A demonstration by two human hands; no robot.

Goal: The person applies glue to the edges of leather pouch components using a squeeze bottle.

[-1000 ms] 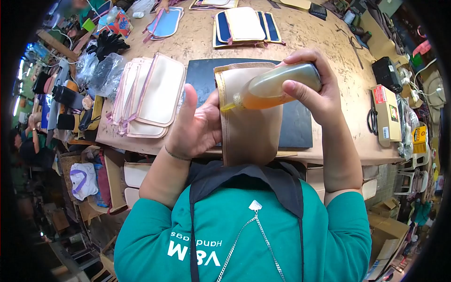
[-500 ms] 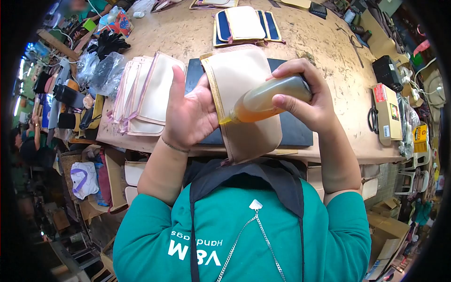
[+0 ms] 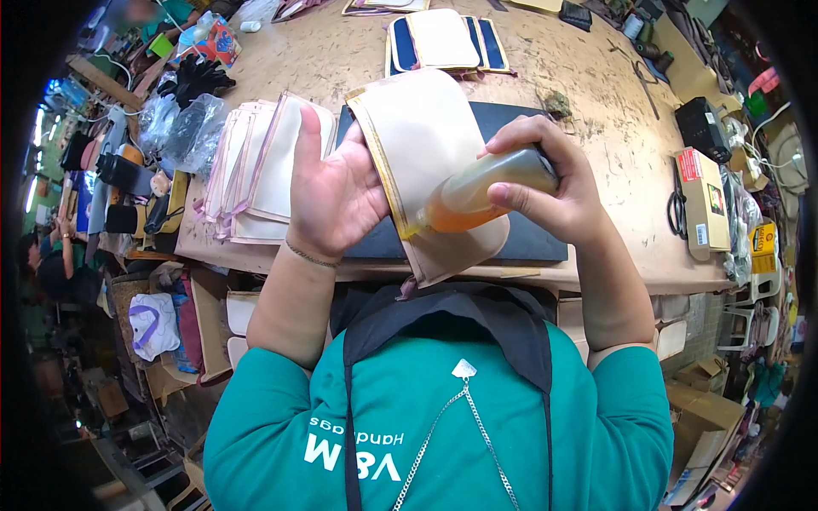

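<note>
A cream leather panel (image 3: 430,128) is tilted above a dark board (image 3: 532,238) at the table's front edge. My left hand (image 3: 341,187) has its palm up and thumb raised, with its fingertips hidden behind the panel's left edge, supporting it. Fingers and thumb of my right hand (image 3: 550,183) wrap round a translucent bottle (image 3: 464,200) of amber liquid. The bottle is tipped, its nozzle down at the yellowish strip along the panel's left edge. A small pink tab hangs at the panel's lower corner.
Several cream panels (image 3: 281,170) lie stacked at left, beside plastic bags (image 3: 192,132) and black gloves (image 3: 196,81). Further back are cream and navy pieces (image 3: 443,43). At right are a black box (image 3: 703,132), a cardboard box (image 3: 703,204) and scissors (image 3: 676,209). A person stands far left.
The panel has tilted and shifted slightly left with my left hand. The bottle is more upright, and its nozzle has moved a little down and right along the edge strip.
</note>
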